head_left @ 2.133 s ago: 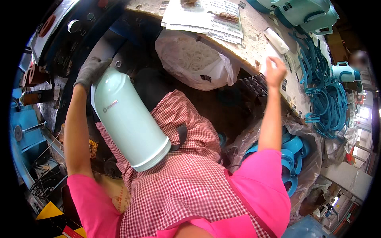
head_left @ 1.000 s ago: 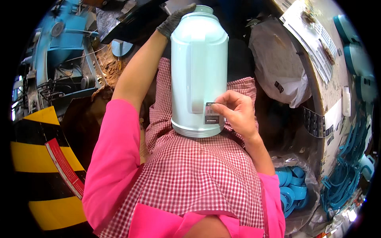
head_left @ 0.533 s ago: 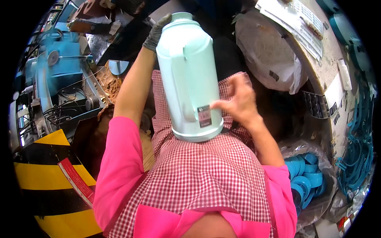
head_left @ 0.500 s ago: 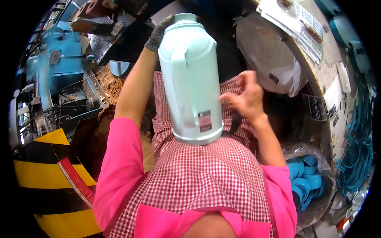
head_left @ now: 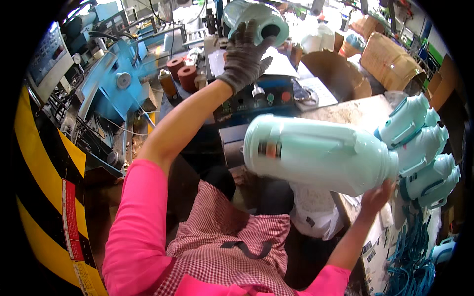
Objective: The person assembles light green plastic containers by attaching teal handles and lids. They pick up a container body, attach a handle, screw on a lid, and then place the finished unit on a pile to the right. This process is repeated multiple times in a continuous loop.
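My right hand (head_left: 378, 198), bare, grips a pale mint vacuum flask shell (head_left: 316, 153) by its neck. The shell lies on its side in the air, its base to the left with a small dark label and its handle on the upper face. My left hand (head_left: 244, 59), in a grey glove, is stretched out at the top. Its fingers are apart and overlap the shoulder of a second mint flask shell (head_left: 241, 16), which lies with its dark round mouth toward me. Whether the fingertips press on it I cannot tell.
Several mint flask shells (head_left: 419, 143) stand at the right on a worktable (head_left: 363, 111). Teal straps or handles (head_left: 410, 251) hang below them. A control panel (head_left: 256, 101) with buttons lies ahead. Blue machinery (head_left: 111, 81) and a yellow-black striped panel (head_left: 42, 197) are at the left.
The shell I held upright in my gloved left hand is now sideways in my right hand, farther right. My left hand has reached forward to another shell. The view has tilted up.
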Demonstrator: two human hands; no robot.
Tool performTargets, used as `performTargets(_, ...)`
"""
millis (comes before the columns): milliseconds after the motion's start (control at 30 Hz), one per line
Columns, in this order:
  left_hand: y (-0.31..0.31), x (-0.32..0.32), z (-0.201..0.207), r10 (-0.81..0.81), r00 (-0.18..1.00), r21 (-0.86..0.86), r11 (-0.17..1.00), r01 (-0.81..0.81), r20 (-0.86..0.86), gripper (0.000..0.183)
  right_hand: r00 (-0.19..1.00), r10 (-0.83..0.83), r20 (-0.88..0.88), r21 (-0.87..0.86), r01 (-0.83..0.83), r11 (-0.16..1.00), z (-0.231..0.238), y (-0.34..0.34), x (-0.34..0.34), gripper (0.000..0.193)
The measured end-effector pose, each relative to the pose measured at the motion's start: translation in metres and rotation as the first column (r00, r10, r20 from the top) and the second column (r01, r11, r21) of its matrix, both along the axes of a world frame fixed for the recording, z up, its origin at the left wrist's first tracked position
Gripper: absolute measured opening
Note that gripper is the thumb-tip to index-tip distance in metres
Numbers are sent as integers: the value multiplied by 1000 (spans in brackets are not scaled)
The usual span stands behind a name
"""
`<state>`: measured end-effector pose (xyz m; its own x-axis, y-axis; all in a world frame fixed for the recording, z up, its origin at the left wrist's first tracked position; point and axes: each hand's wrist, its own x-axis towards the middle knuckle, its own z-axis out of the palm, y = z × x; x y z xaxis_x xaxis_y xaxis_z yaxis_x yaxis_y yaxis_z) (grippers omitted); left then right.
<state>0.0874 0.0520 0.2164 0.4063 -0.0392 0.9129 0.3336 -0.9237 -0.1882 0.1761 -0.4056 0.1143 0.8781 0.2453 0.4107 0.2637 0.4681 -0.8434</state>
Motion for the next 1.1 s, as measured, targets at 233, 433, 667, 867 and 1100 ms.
performTargets(233,13,32,31,31,997,21,999,-29,-75,41,954,-140,267,-160,187,969,39,12,-10,83)
performTargets(433,-82,-12,58,-364,912,366,836,409,-187,41,865,-318,387,-112,387,915,51,48,40,71)
performTargets(667,-100,-148,72,-728,681,133,685,716,78,39,867,-320,381,89,311,946,60,62,64,76)
performTargets(867,-67,-266,26,-509,783,-497,606,621,357,36,738,-266,620,184,192,964,93,183,23,79)
performTargets(1100,-65,-275,-2,-561,824,-844,480,241,-84,38,642,-198,740,49,242,969,105,358,18,76)
